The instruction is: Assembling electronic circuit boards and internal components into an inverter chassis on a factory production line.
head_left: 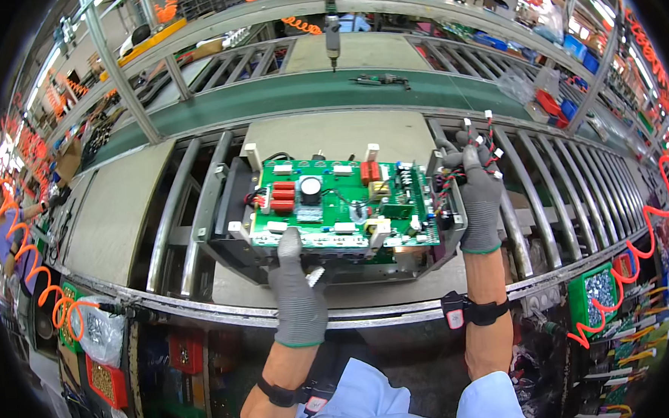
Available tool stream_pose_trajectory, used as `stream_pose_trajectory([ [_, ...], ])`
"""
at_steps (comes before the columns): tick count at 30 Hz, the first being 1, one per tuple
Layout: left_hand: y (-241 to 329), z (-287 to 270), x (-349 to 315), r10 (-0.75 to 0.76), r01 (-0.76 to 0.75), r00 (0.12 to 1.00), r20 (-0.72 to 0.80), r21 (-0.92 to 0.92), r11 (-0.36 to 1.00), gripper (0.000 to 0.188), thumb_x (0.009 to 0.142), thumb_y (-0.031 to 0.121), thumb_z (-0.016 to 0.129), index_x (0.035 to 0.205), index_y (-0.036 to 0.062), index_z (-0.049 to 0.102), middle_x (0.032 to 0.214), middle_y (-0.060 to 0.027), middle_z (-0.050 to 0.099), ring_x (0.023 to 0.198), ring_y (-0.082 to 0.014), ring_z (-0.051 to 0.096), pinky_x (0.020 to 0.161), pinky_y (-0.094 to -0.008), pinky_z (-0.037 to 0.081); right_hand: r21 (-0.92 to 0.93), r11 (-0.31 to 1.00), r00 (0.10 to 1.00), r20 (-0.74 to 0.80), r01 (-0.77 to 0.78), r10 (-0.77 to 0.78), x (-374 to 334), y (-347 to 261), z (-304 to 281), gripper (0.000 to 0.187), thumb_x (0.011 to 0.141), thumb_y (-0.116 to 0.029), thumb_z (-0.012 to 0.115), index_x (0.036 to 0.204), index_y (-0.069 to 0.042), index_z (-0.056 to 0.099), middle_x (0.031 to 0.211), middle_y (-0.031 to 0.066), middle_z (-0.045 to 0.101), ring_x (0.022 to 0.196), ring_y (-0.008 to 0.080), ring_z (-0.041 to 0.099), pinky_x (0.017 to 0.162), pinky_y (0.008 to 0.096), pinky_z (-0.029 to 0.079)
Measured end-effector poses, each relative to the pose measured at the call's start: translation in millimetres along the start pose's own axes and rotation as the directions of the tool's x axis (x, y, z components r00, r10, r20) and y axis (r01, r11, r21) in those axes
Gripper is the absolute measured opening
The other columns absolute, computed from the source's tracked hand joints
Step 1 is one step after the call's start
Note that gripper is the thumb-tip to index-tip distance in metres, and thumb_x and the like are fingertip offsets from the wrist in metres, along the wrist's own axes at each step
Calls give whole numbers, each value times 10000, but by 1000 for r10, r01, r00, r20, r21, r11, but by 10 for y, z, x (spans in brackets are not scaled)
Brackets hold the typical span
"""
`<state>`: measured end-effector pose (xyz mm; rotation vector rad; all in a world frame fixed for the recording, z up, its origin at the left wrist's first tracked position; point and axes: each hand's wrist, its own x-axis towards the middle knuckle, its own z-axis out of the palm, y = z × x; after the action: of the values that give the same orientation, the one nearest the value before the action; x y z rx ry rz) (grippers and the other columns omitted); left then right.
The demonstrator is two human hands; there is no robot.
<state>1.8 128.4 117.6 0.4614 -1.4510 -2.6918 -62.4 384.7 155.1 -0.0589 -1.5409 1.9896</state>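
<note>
A green circuit board with red, white and black components sits across an open metal chassis, with pale posts standing near its corners. My left hand, in a grey glove, grips the board's front edge; its thumb lies on top and the other fingers are mostly hidden below. A small white toothed piece shows beside that hand. At the chassis's right side, my gloved right hand has its fingers bent around a bundle of thin wires with white connectors, several ends sticking up past the fingers.
The chassis rests on a pale board over a roller conveyor. Behind runs a green belt with a power screwdriver on it; another screwdriver hangs above. Fastener bins and coiled orange hoses flank the front. Another person stands far left.
</note>
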Motion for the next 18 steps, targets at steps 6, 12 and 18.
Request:
stream_pose_trajectory([
  [6,-3,-15,15,-30,30,999,21,-7,1000,655,920,557,634,1324,53,524,1190,-112,630,1080,-243,638,880,-457,571,26,1000,1000,17,7,-8,-35,-40,138,260,1066,-139,459,1237,28,562,785,109,701,1055,249,685,857,319,542],
  [12,-41,-63,74,-11,12,1000,-23,14,1000,656,915,524,662,1324,34,515,1224,-129,607,1110,-253,623,871,-489,582,70,997,999,15,-34,33,-66,-52,193,268,1058,-165,490,1247,4,578,807,101,704,870,171,671,743,280,538],
  [18,-66,-80,102,-32,32,998,54,3,999,656,882,479,732,1370,139,455,1219,-68,593,1086,-204,616,887,-440,550,-47,997,998,21,57,-56,-35,69,184,308,1054,-221,511,1278,-30,604,899,96,723,779,124,663,699,262,529],
])
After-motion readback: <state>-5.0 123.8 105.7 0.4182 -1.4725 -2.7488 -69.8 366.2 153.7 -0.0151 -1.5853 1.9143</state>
